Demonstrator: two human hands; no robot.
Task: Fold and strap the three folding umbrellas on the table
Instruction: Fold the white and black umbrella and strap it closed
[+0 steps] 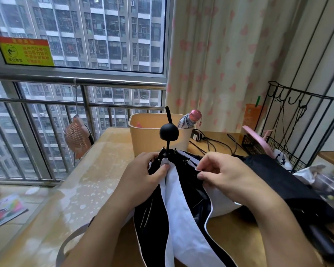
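A black-and-white folding umbrella [183,205] stands up off the table in front of me, its round black handle [169,134] pointing away. My left hand [148,172] grips the gathered canopy near the rib tips, thumb on a white panel. My right hand [226,174] pinches a fold of the canopy on the right side. A black umbrella [289,189] lies loose on the table at the right, partly under my right forearm. A folded pink-handled umbrella [191,118] stands upright in the beige bin [143,135].
Black cables [214,142] and a charger lie behind the umbrellas. A black wire rack [289,135] holding pink items stands at the right. A small orange fan [76,135] hangs on the railing at the left. The table's left edge [66,185] runs beside the window.
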